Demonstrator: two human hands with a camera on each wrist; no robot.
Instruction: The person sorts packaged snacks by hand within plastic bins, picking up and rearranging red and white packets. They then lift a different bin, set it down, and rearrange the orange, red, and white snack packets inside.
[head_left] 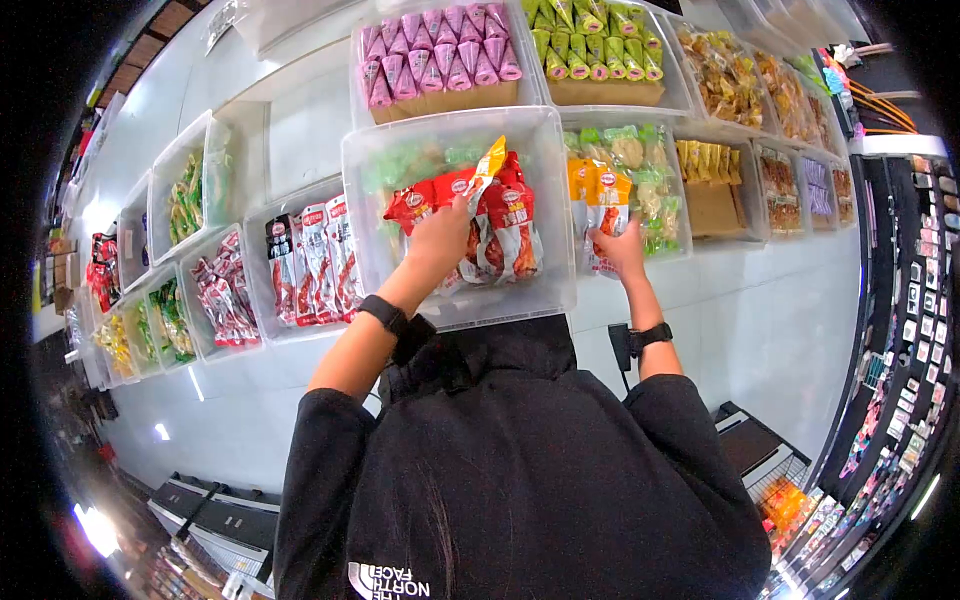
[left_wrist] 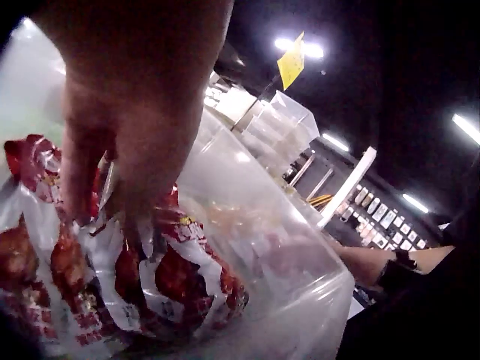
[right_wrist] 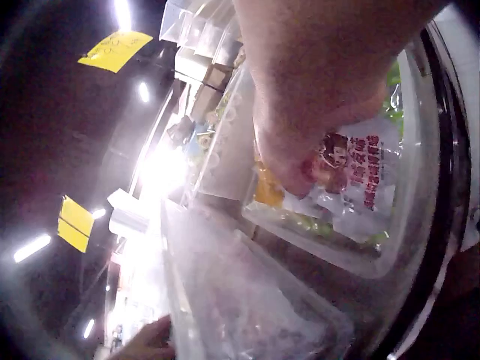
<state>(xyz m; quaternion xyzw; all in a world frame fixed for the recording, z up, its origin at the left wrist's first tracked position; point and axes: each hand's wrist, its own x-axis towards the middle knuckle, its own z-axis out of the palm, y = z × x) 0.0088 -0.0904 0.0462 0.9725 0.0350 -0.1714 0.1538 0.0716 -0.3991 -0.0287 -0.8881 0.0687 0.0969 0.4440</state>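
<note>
My left hand (head_left: 440, 243) is over a clear plastic bin (head_left: 350, 190) and pinches the lower end of an orange-and-white snack packet (head_left: 489, 163), which slants upward. Beneath it, red-and-white vacuum-packed meat snacks (head_left: 513, 237) stand in a row. In the left wrist view, the fingers (left_wrist: 79, 176) point down among these red packets (left_wrist: 191, 277), partly hiding them. My right hand (head_left: 622, 250) holds another orange-and-white packet (head_left: 607, 200) by its lower side in the neighbouring bin. Printed red lettering on that white packet (right_wrist: 367, 172) faces the right wrist view.
Green-and-clear packets (head_left: 655, 205) fill the bin under my right hand. Behind are bins of purple cone packs (head_left: 440, 55) and green cone packs (head_left: 600, 45). More snack bins (head_left: 228, 290) line the left side. Small goods hang on a rack (head_left: 915, 290) at right.
</note>
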